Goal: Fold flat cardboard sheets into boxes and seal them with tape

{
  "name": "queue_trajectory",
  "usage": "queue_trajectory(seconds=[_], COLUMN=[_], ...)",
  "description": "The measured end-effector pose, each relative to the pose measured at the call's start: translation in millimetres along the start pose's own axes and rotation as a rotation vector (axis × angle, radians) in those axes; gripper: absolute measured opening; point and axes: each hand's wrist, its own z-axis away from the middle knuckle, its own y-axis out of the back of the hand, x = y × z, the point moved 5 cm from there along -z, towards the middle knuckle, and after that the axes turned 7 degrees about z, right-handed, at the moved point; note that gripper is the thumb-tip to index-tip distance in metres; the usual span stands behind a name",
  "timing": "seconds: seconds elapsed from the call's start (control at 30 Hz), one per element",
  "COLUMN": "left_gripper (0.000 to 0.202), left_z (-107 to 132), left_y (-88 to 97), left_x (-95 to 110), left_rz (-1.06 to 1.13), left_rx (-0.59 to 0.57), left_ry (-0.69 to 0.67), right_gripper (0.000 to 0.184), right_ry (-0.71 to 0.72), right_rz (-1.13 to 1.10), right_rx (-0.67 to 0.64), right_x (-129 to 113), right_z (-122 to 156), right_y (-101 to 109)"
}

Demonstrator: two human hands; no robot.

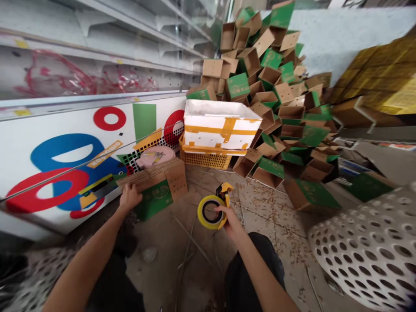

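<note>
My right hand (230, 220) grips a tape dispenser (226, 195) with a roll of yellow tape (202, 212) on it, held above the floor between my knees. My left hand (130, 197) is at the near left end of a stack of flattened cardboard boxes (177, 182), brown with a green printed panel, standing on edge. Its fingers close over the top edge of the cardboard, with the fingertips partly hidden. Just behind the stack, a pair of yellow-handled pliers or cutters (157, 157) lies on a round pink lid or stool top (167, 152).
A white foam box (211, 138) with orange tape rests on a yellow plastic crate (208, 160). Many open green-and-brown cartons (273, 169) are heaped behind it. White shelving (97, 56) runs along the left. A perforated white basket or chair (364, 247) stands at right, near scattered floor debris.
</note>
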Motion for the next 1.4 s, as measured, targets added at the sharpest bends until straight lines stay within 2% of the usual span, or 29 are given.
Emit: queue_trajectory(seconds=[0.07, 0.13, 0.37, 0.5, 0.67, 0.9, 1.0, 1.13, 1.27, 1.4], left_gripper=[0.053, 0.051, 0.048, 0.051, 0.044, 0.045, 0.054, 0.050, 0.040, 0.031], left_z=[-5, -10, -23, -27, -30, -26, -17, -4, 3, 4], left_y=[0.4, -3.0, -24.1, -31.0, -35.3, -29.6, -26.8, -25.8, -33.1, -51.7], left_x=[3, 4, -13, -23, -28, -29, -21, -4, 15, 25], left_rz=[-0.021, -0.047, -0.171, -0.217, -0.270, -0.354, -0.359, -0.423, -0.494, -0.493], left_rx=[-0.014, -0.006, 0.029, 0.074, 0.044, -0.170, -0.240, -0.322, -0.451, -0.528], left_ry=[0.088, 0.107, 0.029, 0.000, -0.038, -0.173, -0.253, -0.278, -0.315, -0.366], right_gripper=[0.027, 0.030, 0.039, 0.041, 0.042, 0.038, 0.040, 0.041, 0.043, 0.039], right_ry=[-0.004, 0.005, 0.075, 0.060, 0.052, 0.068, 0.067, 0.068, 0.070, 0.123], right_rz=[-0.005, 0.000, 0.029, 0.025, 0.026, 0.032, 0.038, 0.054, 0.076, 0.146], right_rx=[-0.004, 0.006, -0.019, -0.005, 0.002, 0.012, 0.020, 0.020, 0.027, 0.022], right_x=[0, 2, 10, 10, 9, 10, 12, 15, 19, 22], right_z=[-6, -11, -18, -18, -19, -20, -21, -23, -27, -32], right_y=[0, 2, 5, 7, 10, 14, 17, 19, 20, 21])
